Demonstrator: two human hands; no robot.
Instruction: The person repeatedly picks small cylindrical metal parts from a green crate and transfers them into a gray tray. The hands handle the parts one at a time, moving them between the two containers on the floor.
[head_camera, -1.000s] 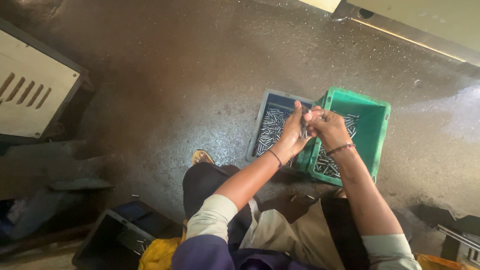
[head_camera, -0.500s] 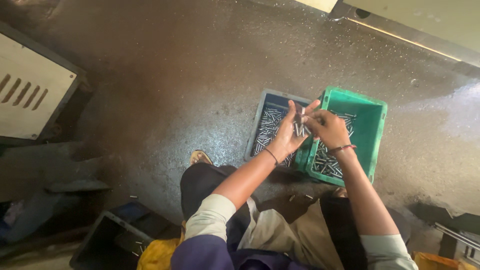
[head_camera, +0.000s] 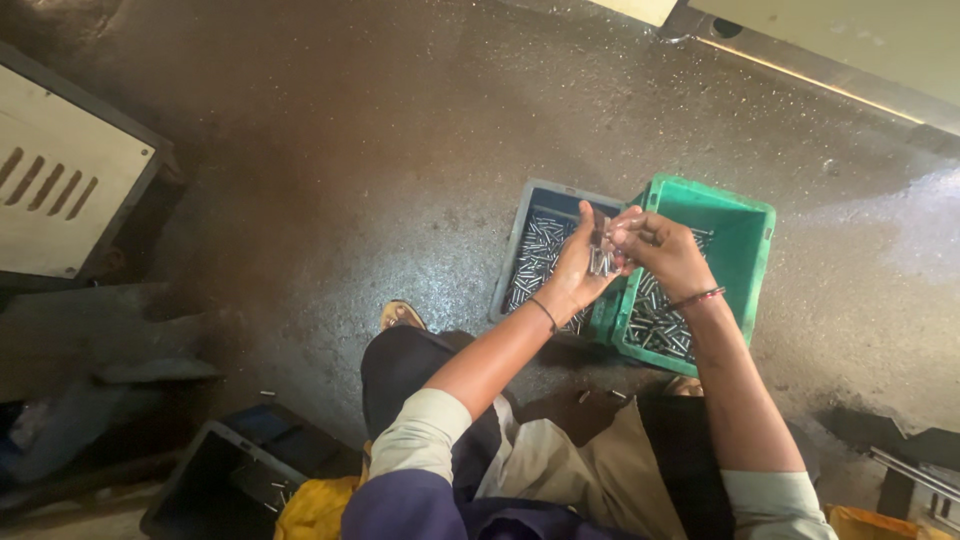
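My left hand (head_camera: 577, 268) and my right hand (head_camera: 662, 250) meet above two crates on the floor. Between them I hold a small bunch of short metal pins (head_camera: 601, 258); the left palm cups them and the right fingers pinch at their top. Below the left hand sits a grey-blue crate (head_camera: 520, 235) with many loose metal pins. Under the right hand is a green crate (head_camera: 745, 250), also holding pins in its near part.
A beige cabinet with slots (head_camera: 60, 190) stands at the left. A dark empty bin (head_camera: 215, 485) lies by my left knee, with a yellow cloth (head_camera: 315, 505) beside it. A sandal (head_camera: 400, 314) and a few stray pins (head_camera: 600, 396) lie on the concrete floor.
Both hands stay together over the crates; they shifted slightly and the fingers keep working the pins. The view has moved a little.
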